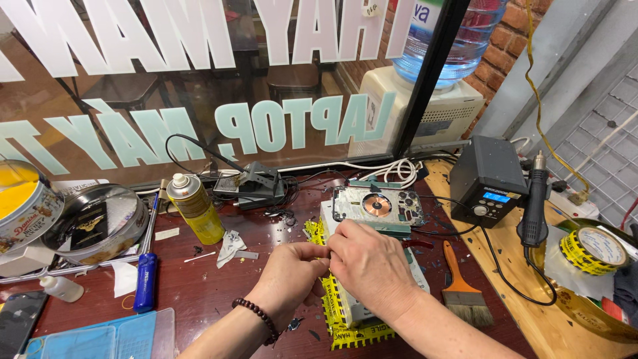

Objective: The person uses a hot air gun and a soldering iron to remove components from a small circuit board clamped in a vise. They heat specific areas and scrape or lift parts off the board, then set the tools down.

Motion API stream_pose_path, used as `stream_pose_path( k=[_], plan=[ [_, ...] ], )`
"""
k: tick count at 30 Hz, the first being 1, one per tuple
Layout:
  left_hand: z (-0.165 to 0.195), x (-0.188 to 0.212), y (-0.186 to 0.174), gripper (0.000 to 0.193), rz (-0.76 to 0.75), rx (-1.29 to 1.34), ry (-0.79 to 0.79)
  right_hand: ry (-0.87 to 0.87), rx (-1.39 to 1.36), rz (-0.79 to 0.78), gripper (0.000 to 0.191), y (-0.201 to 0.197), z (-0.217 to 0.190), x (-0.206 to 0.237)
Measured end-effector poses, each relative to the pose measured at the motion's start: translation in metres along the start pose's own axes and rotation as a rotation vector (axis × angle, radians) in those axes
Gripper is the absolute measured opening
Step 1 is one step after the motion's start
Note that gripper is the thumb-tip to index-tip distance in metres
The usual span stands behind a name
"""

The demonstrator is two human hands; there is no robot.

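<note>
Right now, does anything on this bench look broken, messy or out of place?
Yes. A phone lies with its back off, coil and inner parts bare, beyond the left hand and right hand. The box beneath them wears crumpled, torn yellow tape. Scraps of paper and small bits litter the dark red table.

We've got our 2 bare hands meeting mid-frame: left hand (290, 269), dark bead bracelet (256, 316) on its wrist, fingers pinched; right hand (372, 266) palm-down, fingertips touching the left's.
</note>
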State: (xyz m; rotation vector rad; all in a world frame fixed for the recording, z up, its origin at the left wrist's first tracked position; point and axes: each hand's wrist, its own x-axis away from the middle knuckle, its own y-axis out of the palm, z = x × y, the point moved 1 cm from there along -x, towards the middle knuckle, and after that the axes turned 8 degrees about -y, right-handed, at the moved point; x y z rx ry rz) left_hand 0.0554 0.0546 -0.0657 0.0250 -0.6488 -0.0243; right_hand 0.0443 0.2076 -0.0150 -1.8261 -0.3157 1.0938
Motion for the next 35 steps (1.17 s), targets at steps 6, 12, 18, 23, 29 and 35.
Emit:
stream_pose_path(
  k=[6,12,18,23,29,35],
  plan=[
    [-0.01,-0.01,-0.003,0.023,-0.043,0.13,-0.04,-0.075,0.013,-0.022,0.01,0.003,-0.002,0.002],
    [-0.012,-0.007,-0.006,0.025,-0.011,0.145,-0.058,-0.098,0.018,-0.047,0.011,0.011,-0.001,0.005],
    [-0.009,0.0,-0.003,0.024,-0.014,0.136,-0.089,0.123,0.043,-0.169,0.01,0.013,0.008,0.005],
    [-0.006,0.008,-0.006,0.016,0.016,0.147,-0.134,0.402,-0.025,-0.31,0.023,0.012,0.022,0.009],
    [-0.003,0.013,-0.01,0.018,0.033,0.133,-0.131,0.29,-0.347,0.049,0.032,0.027,0.02,0.015],
    [-0.007,0.012,-0.01,0.02,0.027,0.11,-0.103,0.894,-0.964,-0.123,0.026,0.041,0.02,0.009]
  ],
)
